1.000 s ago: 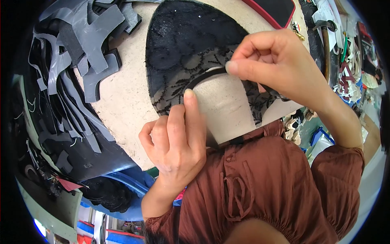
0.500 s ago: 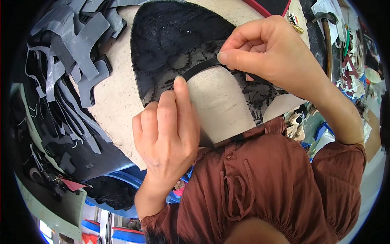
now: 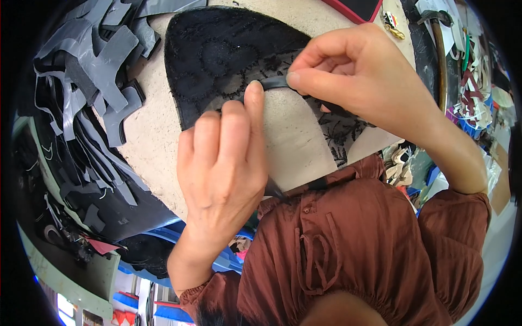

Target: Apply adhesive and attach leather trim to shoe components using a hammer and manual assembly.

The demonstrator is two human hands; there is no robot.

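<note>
Pale board (image 3: 148, 122) | left grip (image 3: 224, 157): hold unclear, now nearer right grip (image 3: 350, 73) | latter pinching strip (image 3: 275, 82)

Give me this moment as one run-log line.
left hand: finger on strip | right hand: pinching strip | strip: at inner curve of lace piece | at left: grey scraps

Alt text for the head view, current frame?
A person's bare right hand pinches a narrow dark strip along the curved inner edge of a black lace piece, while the left hand has its index fingertip at the strip. The lace lies on a pale board; grey cut pieces are heaped at the left.
</note>
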